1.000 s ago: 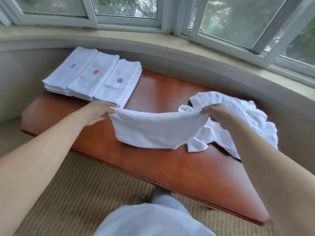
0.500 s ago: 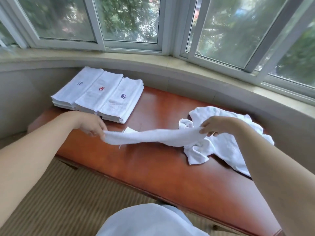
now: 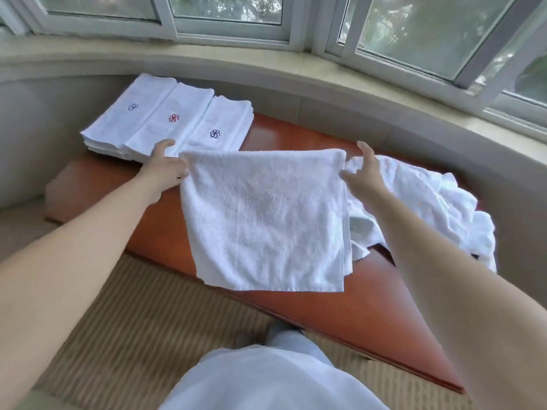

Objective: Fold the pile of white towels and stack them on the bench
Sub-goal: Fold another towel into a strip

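Head view: the left hand and right hand each pinch a top corner of a doubled white terry towel, hanging over the front edge of the red-brown wooden bench. Folded white embroidered towels occupy its left end; a crumpled white towel pile its right.

Folded stacks lie left on the bench, loose pile seemingly right.

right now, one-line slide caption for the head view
Both hands, left and right, hold a white towel over the bench.
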Available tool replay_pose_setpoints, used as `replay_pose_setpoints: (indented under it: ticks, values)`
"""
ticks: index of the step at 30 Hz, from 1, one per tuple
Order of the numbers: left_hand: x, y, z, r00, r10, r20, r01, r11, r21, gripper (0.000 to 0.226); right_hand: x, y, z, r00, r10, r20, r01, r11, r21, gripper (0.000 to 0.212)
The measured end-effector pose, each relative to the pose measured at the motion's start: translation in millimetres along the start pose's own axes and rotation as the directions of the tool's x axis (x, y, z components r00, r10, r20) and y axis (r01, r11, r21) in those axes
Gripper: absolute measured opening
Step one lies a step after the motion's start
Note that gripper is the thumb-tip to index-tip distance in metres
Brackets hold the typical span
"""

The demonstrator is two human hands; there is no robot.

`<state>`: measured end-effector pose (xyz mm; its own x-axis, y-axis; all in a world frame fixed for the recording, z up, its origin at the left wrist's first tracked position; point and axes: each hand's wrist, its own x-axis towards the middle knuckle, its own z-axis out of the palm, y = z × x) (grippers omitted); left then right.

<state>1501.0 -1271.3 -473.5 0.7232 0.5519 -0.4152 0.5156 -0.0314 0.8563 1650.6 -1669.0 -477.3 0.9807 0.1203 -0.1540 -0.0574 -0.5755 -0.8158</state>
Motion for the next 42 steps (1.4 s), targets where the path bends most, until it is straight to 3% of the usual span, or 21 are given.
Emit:
replay_pose_setpoints:
  ticks: [2, 6, 9, 11, 14, 17, 20, 23, 25, 29, 31, 33, 35, 39, 42]
  values:
    - [-2, -41, 22, 0.997, -0.051, 0.058, 0.048, 0.998, 0.041, 0.069, -13, 30, 33, 0.99, 0.056, 0.128, -0.053, 0.998, -0.028, 0.073]
    - [-11, -138, 57, 0.947, -0.292, 0.137, 0.243, 0.925, 0.292, 0.06, -46, 115, 85, 0.885, 0.317, 0.343, -0.256, 0.943, -0.21, 0.055]
    - [-19, -200, 69, 0.908, -0.408, 0.097, 0.349, 0.864, 0.363, 0.058, -69, 171, 105, 0.754, 0.517, 0.404, -0.417, 0.853, -0.313, 0.045]
    - [-23, -230, 72, 0.891, -0.452, 0.045, 0.407, 0.838, 0.364, 0.063, -81, 199, 112, 0.712, 0.597, 0.369, -0.486, 0.799, -0.355, 0.046]
    - [-28, -264, 75, 0.843, -0.536, -0.053, 0.526, 0.798, 0.295, 0.065, -95, 227, 122, 0.712, 0.639, 0.292, -0.518, 0.758, -0.395, 0.05]
    - [-29, -283, 82, 0.795, -0.605, -0.052, 0.605, 0.783, 0.142, 0.06, -97, 239, 132, 0.711, 0.646, 0.278, -0.562, 0.76, -0.326, 0.049]
    - [-22, -289, 86, 0.791, -0.607, -0.072, 0.61, 0.791, 0.04, 0.057, -91, 246, 140, 0.713, 0.652, 0.256, -0.607, 0.758, -0.24, 0.023]
    - [-14, -292, 86, 0.766, -0.634, -0.109, 0.64, 0.768, 0.026, 0.031, -86, 250, 145, 0.705, 0.645, 0.294, -0.616, 0.763, -0.197, 0.002]
    - [-11, -292, 86, 0.73, -0.678, -0.089, 0.678, 0.734, -0.03, 0.037, -85, 250, 145, 0.687, 0.66, 0.304, -0.643, 0.747, -0.169, 0.019]
    - [-10, -298, 84, 0.677, -0.733, -0.064, 0.719, 0.677, -0.159, 0.052, -84, 251, 144, 0.661, 0.687, 0.302, -0.684, 0.717, -0.134, 0.021]
    - [-11, -303, 81, 0.698, -0.706, -0.119, 0.702, 0.708, -0.082, 0.049, -84, 249, 142, 0.653, 0.701, 0.287, -0.696, 0.705, -0.136, 0.032]
    - [-13, -303, 78, 0.73, -0.674, -0.119, 0.679, 0.735, 0.003, 0.03, -82, 245, 141, 0.638, 0.718, 0.276, -0.715, 0.686, -0.133, 0.04]
    - [-15, -293, 72, 0.737, -0.667, -0.109, 0.671, 0.742, -0.003, 0.015, -77, 234, 139, 0.636, 0.723, 0.27, -0.726, 0.679, -0.108, 0.035]
    - [-13, -249, 53, 0.773, -0.634, -0.025, 0.604, 0.748, -0.277, 0.008, -41, 182, 129, 0.708, 0.642, 0.295, -0.7, 0.693, 0.172, 0.005]
    - [-18, -222, 45, 0.841, -0.541, 0.014, 0.494, 0.756, -0.429, 0.01, -17, 143, 113, 0.828, 0.501, 0.253, -0.557, 0.68, 0.477, 0.013]
